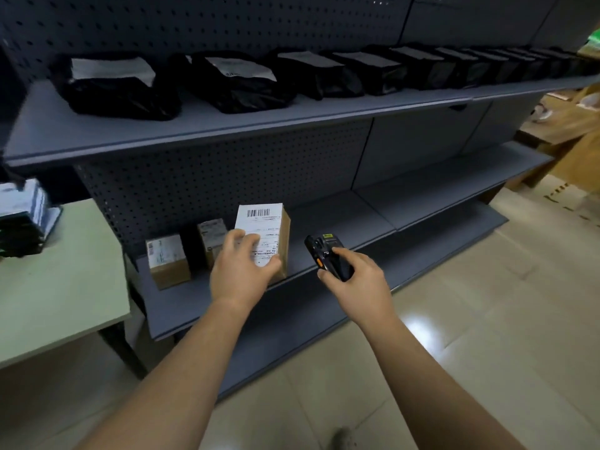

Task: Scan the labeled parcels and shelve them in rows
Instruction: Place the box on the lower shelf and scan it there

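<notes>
labeled parcel [264,235]: brown cardboard box, upright on the lower shelf [373,222] near its front edge. A white shipping label covers the front face, with the barcode at the label's 12 o'clock and small print below.

left hand [242,271] holds it. The fingers are spread over the lower label and the thumb is hooked on the 3 o'clock edge.

At the parcel's 9 o'clock, two smaller boxes [167,261] with labels stand in a row on the same shelf. The nearer one is just beside the parcel.

right hand [354,274] is at the parcel's 3 o'clock, apart from it. Its fingers are wrapped round a black scanner [328,254], thumb on its face. The scanner has an orange side button and a yellow sticker at the head.

The shelving is grey-blue metal with a perforated back panel [194,183].

The upper shelf [227,125], at frame 12 o'clock, carries a row of black bags [120,86] with white labels, running from 10 to 2 o'clock.

A pale green table [58,280] is at 9 o'clock, with a blue-white stack [22,219] at its far corner.

The floor [487,303] is glossy beige tile with glare at 4 o'clock. Cardboard [578,151] is at 3 o'clock. The room is dim.
</notes>
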Available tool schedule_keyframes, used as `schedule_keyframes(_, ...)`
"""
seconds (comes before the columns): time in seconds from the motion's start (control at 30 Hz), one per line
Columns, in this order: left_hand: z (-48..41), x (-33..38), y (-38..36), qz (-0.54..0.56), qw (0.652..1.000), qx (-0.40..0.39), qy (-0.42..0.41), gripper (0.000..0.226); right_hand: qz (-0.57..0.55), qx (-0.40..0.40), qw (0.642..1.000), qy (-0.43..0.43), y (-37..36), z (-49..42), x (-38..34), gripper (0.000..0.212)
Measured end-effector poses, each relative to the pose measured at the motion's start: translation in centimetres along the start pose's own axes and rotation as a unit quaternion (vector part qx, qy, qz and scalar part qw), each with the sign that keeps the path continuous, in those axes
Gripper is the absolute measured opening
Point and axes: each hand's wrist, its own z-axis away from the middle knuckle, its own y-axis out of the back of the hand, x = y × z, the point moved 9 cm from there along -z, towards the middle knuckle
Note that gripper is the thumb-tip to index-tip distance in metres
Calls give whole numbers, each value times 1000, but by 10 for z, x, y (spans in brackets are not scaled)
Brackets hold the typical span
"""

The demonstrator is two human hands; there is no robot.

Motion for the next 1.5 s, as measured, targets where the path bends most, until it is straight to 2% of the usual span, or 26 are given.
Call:
schedule_keyframes(0.1, -31, 4, -44, -13, 999, 18, 26, 56, -8, -41, 999, 29, -17, -64, 30, 51)
schedule_keyframes(0.27, -73, 0, -105, -14, 992, 45, 118, 57, 2, -131, 989, 75, -40, -159, 73, 50)
schedule_keyframes(0.5, -96, -15, -157, -72, 970, 56, 225, 54, 7, -223, 969, 110, -83, -230, 114, 50)
schedule_keyframes(0.9, -128, -92, -248, -167, 949, 19, 268, 54, 7, -244, 961, 131, -167, -282, 172, 50)
schedule_keyframes(1.07, -152, -104, -259, -220, 943, 71, 240, 61, -11, -238, 960, 145, -188, -297, 189, 51)
schedule_keyframes(1.5, -202, -131, -260, -196, 942, 73, 262, 69, -56, -243, 959, 138, -214, -312, 189, 50)
